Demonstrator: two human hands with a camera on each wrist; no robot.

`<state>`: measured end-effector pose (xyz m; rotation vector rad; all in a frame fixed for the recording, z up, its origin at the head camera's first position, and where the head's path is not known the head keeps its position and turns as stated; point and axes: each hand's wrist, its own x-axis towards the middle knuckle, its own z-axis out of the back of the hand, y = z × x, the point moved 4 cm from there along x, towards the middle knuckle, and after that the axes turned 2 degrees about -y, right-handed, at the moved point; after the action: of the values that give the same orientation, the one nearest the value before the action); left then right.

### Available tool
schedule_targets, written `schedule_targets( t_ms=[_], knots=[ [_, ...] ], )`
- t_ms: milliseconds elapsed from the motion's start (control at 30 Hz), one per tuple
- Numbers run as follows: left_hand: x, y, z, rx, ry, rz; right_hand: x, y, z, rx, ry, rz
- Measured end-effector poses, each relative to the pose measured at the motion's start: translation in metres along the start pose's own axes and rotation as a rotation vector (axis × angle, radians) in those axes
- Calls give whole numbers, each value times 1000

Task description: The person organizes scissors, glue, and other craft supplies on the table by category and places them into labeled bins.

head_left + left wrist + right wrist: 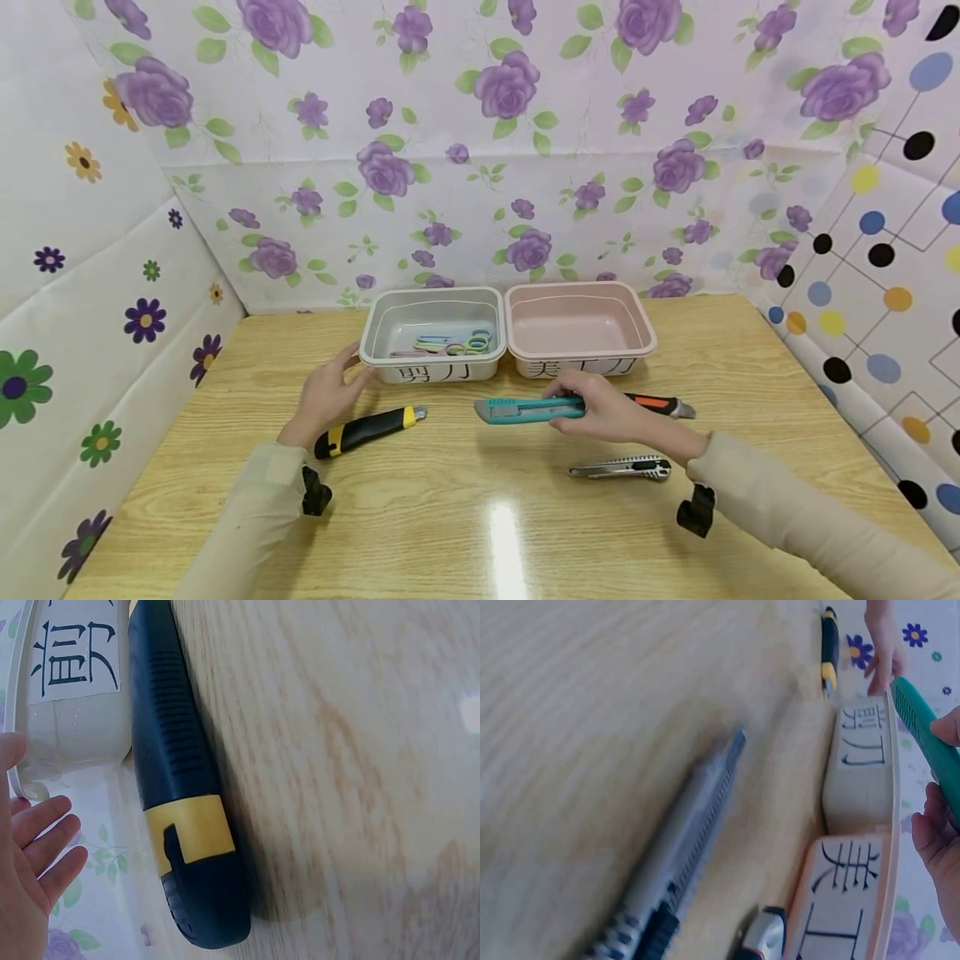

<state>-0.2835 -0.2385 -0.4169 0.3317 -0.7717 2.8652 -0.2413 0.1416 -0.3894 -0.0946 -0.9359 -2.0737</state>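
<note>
Purple-flowered cloth (480, 196) hangs behind my wood-grain table (420, 521), where the grey bin (393, 323) stands near the back. At that bin's front-left corner is my left hand (327, 398), fingers loosely spread; whether it touches the rim I cannot tell. Nearer me than the bin, to its left, lies a yellow-and-black knife (367, 432). Inside the bin, colourful scissors (429, 347) overlap. Off its front right, my right hand (600, 408) pinches the teal cutter (525, 409) above the table. Just beside the grey bin's right side, the pink bin (573, 325) shows its smooth floor. Farther right of the grey bin lie a silver cutter (618, 468) and a partly hidden black-and-red cutter (656, 404).
</note>
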Motion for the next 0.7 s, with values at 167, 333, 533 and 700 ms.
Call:
schedule_targets(
  t_ms=[167, 333, 533, 700],
  knots=[
    [1, 0, 0, 5, 2, 3, 4, -6, 10, -26, -29, 11],
    [1, 1, 0, -1, 2, 3, 7, -9, 18, -30, -36, 2],
    [1, 2, 0, -6, -1, 3, 11, -9, 27, -55, -67, 27],
    [1, 3, -1, -11, 0, 3, 15, -13, 36, -72, -89, 42]
  ],
)
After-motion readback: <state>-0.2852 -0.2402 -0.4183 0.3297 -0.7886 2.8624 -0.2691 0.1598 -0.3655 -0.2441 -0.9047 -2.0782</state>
